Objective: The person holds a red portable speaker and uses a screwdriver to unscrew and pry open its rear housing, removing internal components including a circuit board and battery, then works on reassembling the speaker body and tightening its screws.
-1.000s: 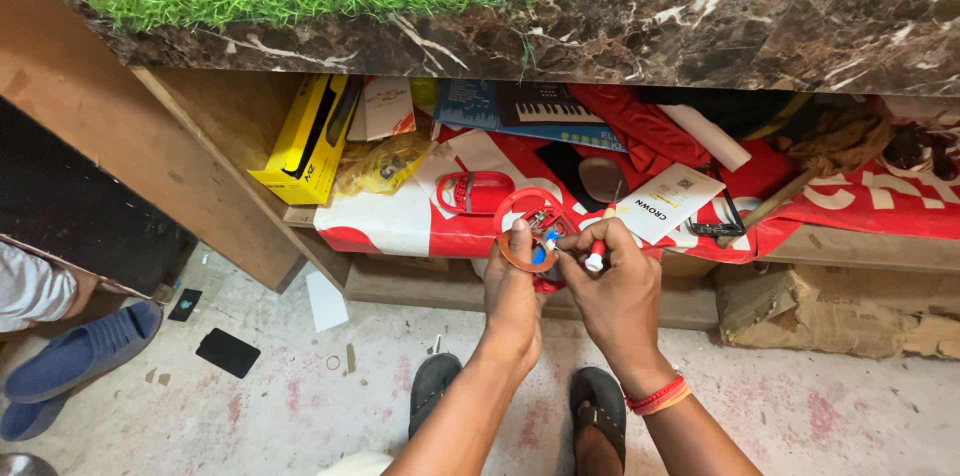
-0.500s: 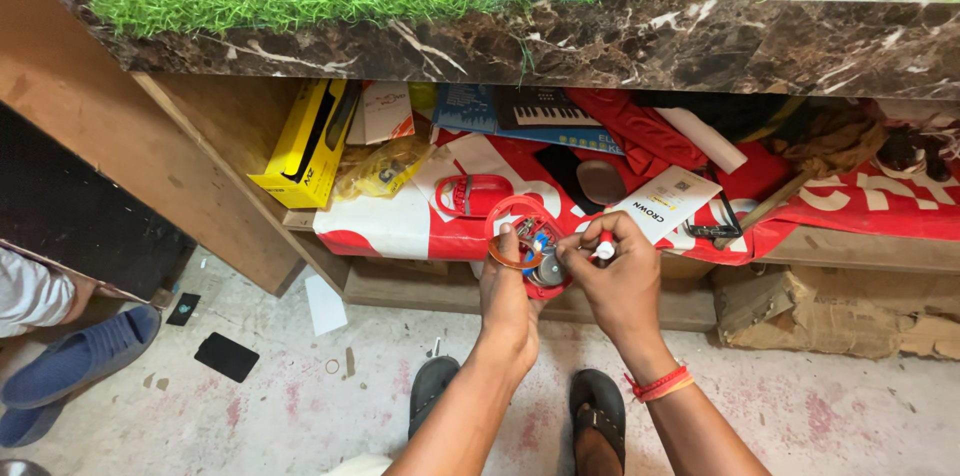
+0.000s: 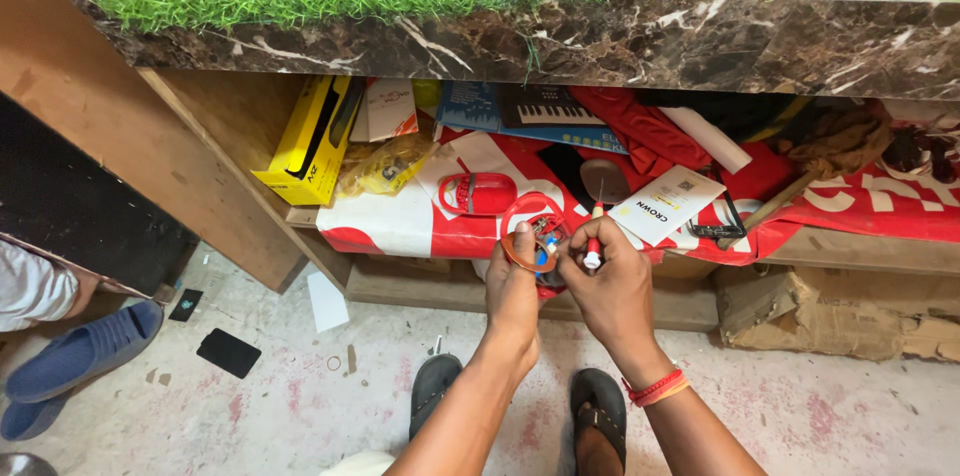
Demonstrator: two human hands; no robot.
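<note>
My left hand point(image 3: 515, 281) pinches a small red casing point(image 3: 532, 241); my right hand point(image 3: 610, 286) grips a red-handled screwdriver point(image 3: 594, 241). A cluttered shelf point(image 3: 620, 301) sits below the grass-covered marble table point(image 3: 620, 41), above a stained concrete floor point(image 3: 300, 386).

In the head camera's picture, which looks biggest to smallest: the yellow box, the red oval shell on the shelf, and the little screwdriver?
1. yellow box
2. red oval shell
3. screwdriver, held in the right hand; it sits nearer the camera, yet looks smallest.

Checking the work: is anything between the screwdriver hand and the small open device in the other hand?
Nothing visible. The right hand holds the screwdriver right beside the small device gripped by the left hand.
</note>
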